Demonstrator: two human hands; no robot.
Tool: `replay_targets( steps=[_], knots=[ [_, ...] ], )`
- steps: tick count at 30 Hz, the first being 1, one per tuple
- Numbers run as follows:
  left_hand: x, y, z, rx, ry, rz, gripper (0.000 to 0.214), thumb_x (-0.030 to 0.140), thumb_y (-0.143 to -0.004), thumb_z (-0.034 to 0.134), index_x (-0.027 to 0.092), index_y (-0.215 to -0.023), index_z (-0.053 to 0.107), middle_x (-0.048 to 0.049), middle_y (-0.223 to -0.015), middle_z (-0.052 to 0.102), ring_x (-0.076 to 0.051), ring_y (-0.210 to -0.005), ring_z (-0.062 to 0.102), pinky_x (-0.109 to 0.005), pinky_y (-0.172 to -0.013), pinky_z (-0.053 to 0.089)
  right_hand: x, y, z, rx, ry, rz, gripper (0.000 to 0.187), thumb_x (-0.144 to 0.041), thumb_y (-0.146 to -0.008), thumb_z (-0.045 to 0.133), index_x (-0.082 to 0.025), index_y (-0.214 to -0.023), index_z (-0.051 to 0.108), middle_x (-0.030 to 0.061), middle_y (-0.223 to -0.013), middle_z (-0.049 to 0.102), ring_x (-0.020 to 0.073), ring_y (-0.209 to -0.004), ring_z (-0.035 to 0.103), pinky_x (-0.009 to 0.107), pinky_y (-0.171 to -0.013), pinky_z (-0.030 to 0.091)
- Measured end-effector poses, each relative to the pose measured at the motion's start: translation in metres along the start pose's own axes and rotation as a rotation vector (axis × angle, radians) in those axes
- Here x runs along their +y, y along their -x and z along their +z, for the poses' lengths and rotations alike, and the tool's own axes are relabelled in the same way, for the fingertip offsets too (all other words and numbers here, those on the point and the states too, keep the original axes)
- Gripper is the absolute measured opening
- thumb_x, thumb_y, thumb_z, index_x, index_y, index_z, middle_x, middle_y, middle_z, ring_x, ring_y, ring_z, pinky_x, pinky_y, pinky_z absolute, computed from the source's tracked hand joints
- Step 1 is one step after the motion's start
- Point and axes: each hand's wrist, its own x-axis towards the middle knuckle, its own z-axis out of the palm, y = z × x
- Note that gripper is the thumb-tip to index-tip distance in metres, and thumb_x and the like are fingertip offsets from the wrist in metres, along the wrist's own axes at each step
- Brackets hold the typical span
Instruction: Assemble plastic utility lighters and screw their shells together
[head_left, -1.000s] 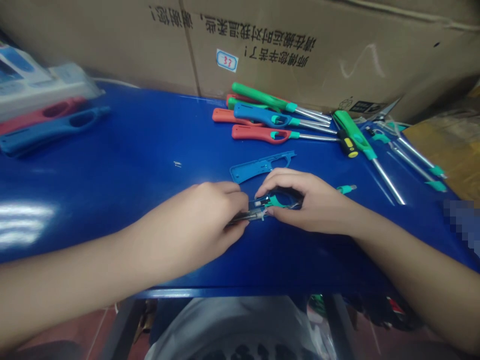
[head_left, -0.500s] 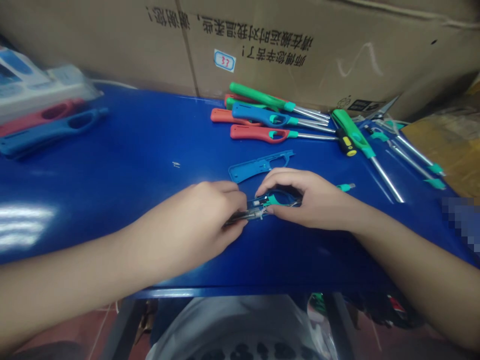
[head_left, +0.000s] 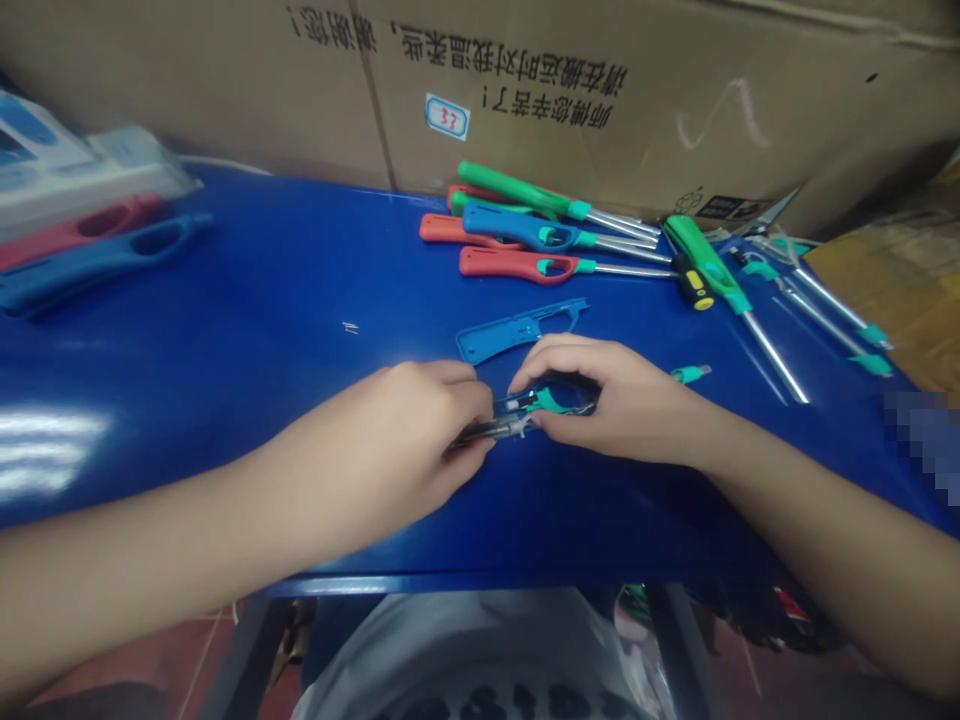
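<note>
Between my hands is an opened blue lighter handle (head_left: 507, 407), with a turquoise trigger, a small white part and a dark, clear-ended tube showing inside. My left hand (head_left: 420, 430) grips its left end, fingers wrapped round and mostly hiding that part. At the other end my right hand (head_left: 600, 395) pinches it near the trigger, thumb below and fingers above. Just beyond the hands lies a loose blue handle shell (head_left: 517, 330), inner side up. Right of my right hand rests a small turquoise piece with a metal end (head_left: 690, 373).
Several long-nosed lighters (head_left: 525, 265) lie at the back, near a black and yellow tool handle (head_left: 696, 285). Metal tubes (head_left: 825, 310) with turquoise ends are at the right. Small pins or screws (head_left: 350, 327) lie left of centre. A cardboard box (head_left: 525, 60) stands behind the table.
Both hands keep nearly the same grip on the lighter handle. The right thumb has shifted very slightly; nothing else has visibly moved apart from a small camera drift.
</note>
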Motion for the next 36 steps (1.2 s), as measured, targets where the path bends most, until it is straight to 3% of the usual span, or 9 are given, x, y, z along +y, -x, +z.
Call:
replay_targets(
  steps=[11,16,21,31,36],
  knots=[
    [-0.006,-0.003,-0.001,0.020,0.051,-0.017,0.011,0.023,-0.092,0.066,0.021,-0.094,0.076,-0.0018,-0.081,0.068,-0.015,-0.069,0.062,-0.026,-0.059,0.044,0.001,0.000,-0.002,0.031,-0.091,0.024,0.014,-0.020,-0.091,0.063,-0.022,-0.102,0.072,0.0034,-0.104,0.071,0.0186,-0.099,0.066,0.033,-0.092,0.051],
    [-0.006,-0.003,-0.002,0.024,0.084,-0.030,0.014,0.029,-0.092,0.068,0.023,-0.102,0.076,0.0006,-0.081,0.069,-0.014,-0.065,0.062,-0.026,-0.057,0.044,-0.001,0.000,0.002,0.039,-0.008,-0.003,0.014,-0.021,-0.090,0.067,-0.022,-0.103,0.072,0.0031,-0.103,0.070,0.0183,-0.100,0.065,0.032,-0.091,0.050],
    [-0.005,-0.004,-0.003,0.020,0.100,-0.002,0.017,0.024,-0.096,0.062,0.024,-0.101,0.078,-0.0014,-0.094,0.072,-0.016,-0.080,0.069,-0.028,-0.072,0.051,-0.001,0.000,0.004,0.038,0.004,-0.017,0.016,-0.018,-0.089,0.067,-0.022,-0.103,0.071,0.0033,-0.103,0.069,0.0183,-0.100,0.064,0.032,-0.090,0.049],
    [-0.005,-0.004,-0.004,-0.005,0.105,0.009,0.019,0.021,-0.096,0.062,0.024,-0.101,0.080,-0.0022,-0.089,0.070,-0.015,-0.075,0.066,-0.028,-0.068,0.049,-0.005,0.000,0.005,0.058,-0.021,0.005,0.014,-0.017,-0.089,0.067,-0.020,-0.102,0.072,0.0029,-0.102,0.070,0.0166,-0.099,0.064,0.029,-0.090,0.048],
    [-0.010,-0.007,-0.005,-0.014,0.151,0.006,0.014,0.023,-0.094,0.066,0.022,-0.097,0.080,-0.0021,-0.090,0.071,-0.015,-0.076,0.067,-0.025,-0.067,0.049,-0.006,0.002,0.009,0.083,0.016,0.005,0.011,-0.017,-0.090,0.067,-0.019,-0.100,0.072,0.0023,-0.101,0.071,0.0174,-0.101,0.062,0.033,-0.093,0.046]
  ],
)
